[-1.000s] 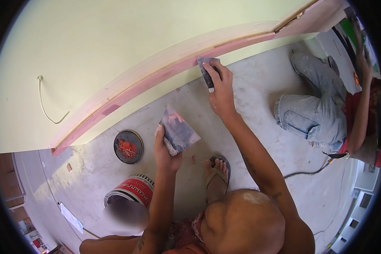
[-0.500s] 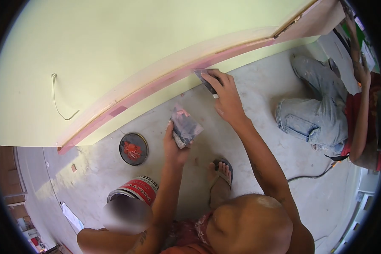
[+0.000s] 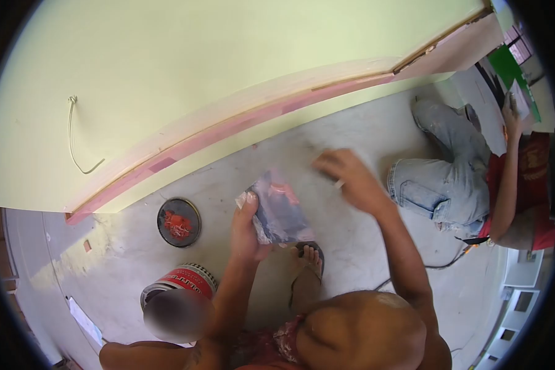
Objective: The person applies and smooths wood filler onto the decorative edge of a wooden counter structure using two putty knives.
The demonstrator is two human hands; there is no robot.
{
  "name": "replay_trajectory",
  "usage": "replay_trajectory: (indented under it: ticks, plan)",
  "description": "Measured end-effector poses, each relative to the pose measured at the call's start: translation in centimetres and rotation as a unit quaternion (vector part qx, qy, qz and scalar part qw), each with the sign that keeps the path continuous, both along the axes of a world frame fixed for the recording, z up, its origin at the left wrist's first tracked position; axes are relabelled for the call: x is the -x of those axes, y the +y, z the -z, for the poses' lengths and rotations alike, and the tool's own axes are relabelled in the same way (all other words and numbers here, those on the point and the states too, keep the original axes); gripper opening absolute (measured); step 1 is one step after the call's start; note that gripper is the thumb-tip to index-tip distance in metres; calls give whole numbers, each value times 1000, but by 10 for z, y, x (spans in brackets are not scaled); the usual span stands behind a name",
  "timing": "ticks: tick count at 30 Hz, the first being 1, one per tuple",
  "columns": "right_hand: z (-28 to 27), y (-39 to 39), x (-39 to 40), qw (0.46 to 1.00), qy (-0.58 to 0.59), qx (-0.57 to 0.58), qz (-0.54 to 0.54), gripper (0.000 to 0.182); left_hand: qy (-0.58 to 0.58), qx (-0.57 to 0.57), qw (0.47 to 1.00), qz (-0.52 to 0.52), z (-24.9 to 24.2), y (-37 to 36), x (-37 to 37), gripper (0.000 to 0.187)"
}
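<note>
A flat plate (image 3: 283,213) smeared with pink paste is gripped in my left hand (image 3: 246,228), its broad face turned up. Right of it, my right hand (image 3: 351,179) is closed on a dark spreader, blurred by motion and off the wall. Along the wall's lower part runs a pink-coated strip (image 3: 228,126) with a darker pink patch near its left part. On the floor left of my left hand lies a round lid (image 3: 194,237) with reddish paste on it.
A red-labelled can (image 3: 197,279) stands on the floor at lower left. A cable (image 3: 72,132) hangs from the wall. At right a person in jeans (image 3: 435,179) sits on the floor near a dark cord. A white sheet (image 3: 85,319) lies at far lower left.
My right hand has drawn back from the wall, down and to the right, with the spreader. My left hand has turned the plate, which now shows more of its face.
</note>
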State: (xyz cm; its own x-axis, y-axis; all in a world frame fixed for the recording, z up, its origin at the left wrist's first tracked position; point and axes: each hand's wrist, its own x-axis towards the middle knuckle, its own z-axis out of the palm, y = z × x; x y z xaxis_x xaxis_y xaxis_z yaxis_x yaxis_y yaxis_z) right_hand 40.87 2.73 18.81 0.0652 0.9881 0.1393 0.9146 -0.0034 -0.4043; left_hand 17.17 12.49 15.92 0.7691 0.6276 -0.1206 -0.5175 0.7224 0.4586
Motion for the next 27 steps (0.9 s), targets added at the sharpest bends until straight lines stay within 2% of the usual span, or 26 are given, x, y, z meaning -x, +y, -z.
replay_trajectory:
  ticks: [2,3,5,7,11,13,22,27]
  plan:
    - [-40,4,-35,991,-38,-102,81,63,100,39,993,-41,-9,-6,-1,40]
    - [-62,8,-53,979,-62,-157,115,65,96,43,993,-44,-7,-5,-1,40]
    - [-96,30,-94,966,-170,-116,159,55,113,30,993,-34,3,-2,-1,38]
    - [-109,52,-138,964,-225,-32,137,47,113,28,993,-19,18,-2,0,38]
    - [-106,89,-157,964,-237,28,119,41,112,37,993,-8,22,-2,-1,36]
    - [-103,102,-153,954,-234,109,154,43,116,48,992,-11,23,-1,0,35]
    - [-103,124,-166,934,-320,121,102,44,124,53,991,-13,26,6,5,34]
    - [-108,134,-158,941,-294,142,82,39,118,62,991,-10,32,5,4,33]
